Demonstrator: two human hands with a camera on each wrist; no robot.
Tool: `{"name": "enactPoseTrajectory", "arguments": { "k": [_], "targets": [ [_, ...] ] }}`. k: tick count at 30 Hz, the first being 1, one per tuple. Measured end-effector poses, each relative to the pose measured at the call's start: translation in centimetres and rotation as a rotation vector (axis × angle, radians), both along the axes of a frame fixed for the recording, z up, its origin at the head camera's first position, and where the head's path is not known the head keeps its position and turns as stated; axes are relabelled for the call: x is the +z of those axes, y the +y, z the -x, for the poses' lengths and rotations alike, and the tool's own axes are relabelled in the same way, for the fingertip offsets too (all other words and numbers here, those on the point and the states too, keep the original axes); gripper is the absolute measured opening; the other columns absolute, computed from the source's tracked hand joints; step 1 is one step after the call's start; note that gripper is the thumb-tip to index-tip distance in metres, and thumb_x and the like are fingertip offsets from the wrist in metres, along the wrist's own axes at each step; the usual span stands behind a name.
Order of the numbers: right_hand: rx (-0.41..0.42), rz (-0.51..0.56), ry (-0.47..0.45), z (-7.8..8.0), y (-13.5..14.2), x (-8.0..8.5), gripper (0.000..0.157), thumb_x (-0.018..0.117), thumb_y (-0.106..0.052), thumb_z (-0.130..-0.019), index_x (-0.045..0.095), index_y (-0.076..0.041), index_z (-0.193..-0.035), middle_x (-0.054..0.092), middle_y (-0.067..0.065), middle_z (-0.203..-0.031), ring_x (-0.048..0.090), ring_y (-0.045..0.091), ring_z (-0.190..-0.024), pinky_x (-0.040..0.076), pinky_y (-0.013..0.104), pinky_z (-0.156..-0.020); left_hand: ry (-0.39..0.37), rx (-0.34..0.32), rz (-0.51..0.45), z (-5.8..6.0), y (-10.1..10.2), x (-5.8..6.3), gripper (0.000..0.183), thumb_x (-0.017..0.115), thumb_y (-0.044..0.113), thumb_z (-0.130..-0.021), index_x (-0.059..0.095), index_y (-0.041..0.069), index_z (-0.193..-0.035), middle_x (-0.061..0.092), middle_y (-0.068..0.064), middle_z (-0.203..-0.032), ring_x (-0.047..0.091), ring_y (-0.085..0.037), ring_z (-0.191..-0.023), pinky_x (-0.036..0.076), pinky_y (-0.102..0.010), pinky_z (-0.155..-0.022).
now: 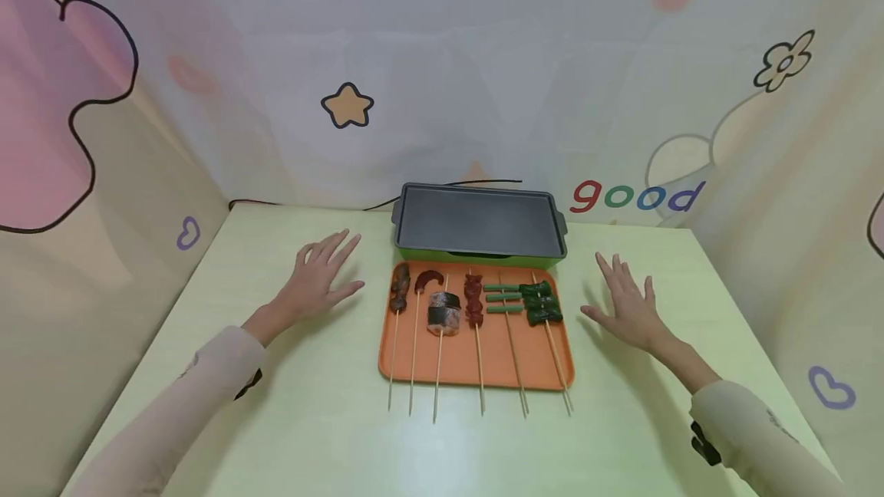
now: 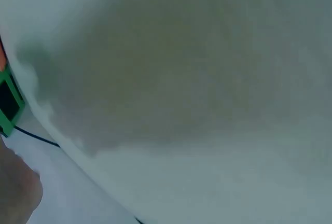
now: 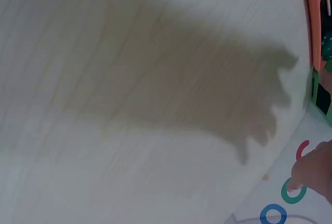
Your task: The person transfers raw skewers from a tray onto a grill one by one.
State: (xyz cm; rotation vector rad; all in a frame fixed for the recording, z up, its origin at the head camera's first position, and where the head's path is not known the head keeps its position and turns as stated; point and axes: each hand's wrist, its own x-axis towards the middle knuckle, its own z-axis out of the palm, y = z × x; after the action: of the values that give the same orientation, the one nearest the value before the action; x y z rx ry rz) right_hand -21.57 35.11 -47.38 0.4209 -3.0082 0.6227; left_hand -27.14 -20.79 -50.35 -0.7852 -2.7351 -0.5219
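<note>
My left hand (image 1: 315, 282), fingers spread, hovers over the table to the left of an orange tray (image 1: 459, 363). On the other side of the tray, my right hand (image 1: 630, 311) is held with its fingers apart too. Neither hand holds anything. Several toy skewers lie on the tray, sticks jutting past its front edge: brown pieces (image 1: 400, 287), a curled dark-red tentacle (image 1: 430, 278), a wide piece with a dark band (image 1: 443, 314), red chunks (image 1: 473, 299), green stalks (image 1: 504, 298) and dark green peppers (image 1: 541, 303).
Right behind the tray stands a griddle (image 1: 479, 221) with a grey plate and green base. A black cord (image 1: 383, 204) runs along the table's back edge. Printed curtains (image 1: 442, 83) enclose the pale table (image 1: 311, 420) at the back and sides.
</note>
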Motion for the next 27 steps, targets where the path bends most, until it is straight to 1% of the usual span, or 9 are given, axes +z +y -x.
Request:
{"name": "enactPoseTrajectory", "arguments": {
  "k": [4,8,10,13,15,17,20,23,27],
  "targets": [
    [0.030,0.153,-0.031,-1.5,-1.2,-0.3,0.083,0.068,-0.026,-0.098,0.020,-0.005,-0.163,0.023,0.036,-0.162,0.025,0.057,-0.148,0.016,0.077,-0.116,-0.067,-0.009,-0.179,-1.4,1.3,-0.3,0.075,0.070,0.033,-0.097,0.035,0.007,-0.159,0.048,-0.019,-0.155,0.046,-0.040,-0.139,0.038,-0.064,-0.109],
    [0.040,0.237,-0.051,-3.1,-2.1,-0.3,0.068,0.066,-0.021,-0.100,0.035,0.002,-0.155,0.043,0.032,-0.154,0.047,0.053,-0.137,0.039,0.068,-0.109,-0.184,-0.004,-0.324,-2.6,2.4,-0.4,0.071,0.068,0.030,-0.099,0.035,0.010,-0.159,0.051,-0.017,-0.152,0.051,-0.036,-0.134,0.045,-0.058,-0.107],
    [0.042,0.284,-0.084,-3.8,-2.3,-0.1,0.061,0.064,-0.020,-0.101,0.040,0.004,-0.152,0.051,0.032,-0.148,0.056,0.050,-0.129,0.048,0.062,-0.103,-0.251,-0.014,-0.398,-3.0,2.9,-0.4,0.068,0.067,0.026,-0.100,0.037,0.007,-0.158,0.053,-0.019,-0.149,0.055,-0.035,-0.129,0.050,-0.054,-0.101],
    [0.051,0.359,-0.164,-4.9,-2.6,0.3,0.053,0.062,-0.019,-0.103,0.047,0.005,-0.148,0.060,0.030,-0.137,0.066,0.042,-0.118,0.058,0.044,-0.094,-0.389,-0.011,-0.529,-3.5,3.5,-0.3,0.058,0.063,0.019,-0.102,0.042,0.002,-0.154,0.058,-0.023,-0.143,0.062,-0.036,-0.121,0.059,-0.041,-0.088],
    [0.056,0.435,-0.244,-5.5,-2.6,0.5,0.050,0.060,-0.018,-0.104,0.048,0.007,-0.146,0.064,0.030,-0.131,0.071,0.032,-0.110,0.061,0.034,-0.087,-0.505,-0.002,-0.618,-3.8,3.8,-0.3,0.053,0.061,0.016,-0.103,0.046,-0.002,-0.151,0.060,-0.026,-0.139,0.065,-0.038,-0.117,0.061,-0.035,-0.083],
    [0.063,0.521,-0.333,-6.0,-2.6,0.6,0.049,0.058,-0.016,-0.105,0.047,0.009,-0.145,0.066,0.029,-0.124,0.073,0.021,-0.102,0.061,0.027,-0.082,-0.620,0.016,-0.686,-4.0,4.0,-0.3,0.050,0.059,0.014,-0.104,0.047,-0.003,-0.149,0.061,-0.027,-0.138,0.066,-0.039,-0.116,0.062,-0.030,-0.081],
    [0.066,0.650,-0.472,-6.7,-2.7,0.7,0.048,0.054,-0.015,-0.106,0.045,0.013,-0.144,0.068,0.027,-0.114,0.072,0.011,-0.092,0.062,0.029,-0.077,-0.731,0.016,-0.728,-4.3,4.2,-0.4,0.050,0.057,0.013,-0.104,0.046,-0.003,-0.150,0.059,-0.028,-0.139,0.065,-0.040,-0.117,0.061,-0.031,-0.085],
    [0.078,0.708,-0.571,-7.3,-3.0,0.4,0.049,0.052,-0.016,-0.108,0.043,0.015,-0.144,0.071,0.020,-0.107,0.071,0.013,-0.086,0.062,0.033,-0.074,-0.766,-0.005,-0.737,-4.5,4.4,-0.7,0.049,0.057,0.010,-0.104,0.046,-0.005,-0.150,0.058,-0.030,-0.139,0.065,-0.041,-0.118,0.061,-0.033,-0.088],
    [0.103,0.721,-0.637,-8.0,-3.4,0.0,0.050,0.052,-0.018,-0.108,0.043,0.014,-0.144,0.071,0.015,-0.100,0.072,0.016,-0.083,0.062,0.035,-0.070,-0.795,-0.032,-0.743,-4.7,4.4,-1.1,0.051,0.058,0.007,-0.103,0.044,-0.006,-0.150,0.058,-0.032,-0.138,0.067,-0.039,-0.114,0.060,-0.032,-0.089]
  ]
}}
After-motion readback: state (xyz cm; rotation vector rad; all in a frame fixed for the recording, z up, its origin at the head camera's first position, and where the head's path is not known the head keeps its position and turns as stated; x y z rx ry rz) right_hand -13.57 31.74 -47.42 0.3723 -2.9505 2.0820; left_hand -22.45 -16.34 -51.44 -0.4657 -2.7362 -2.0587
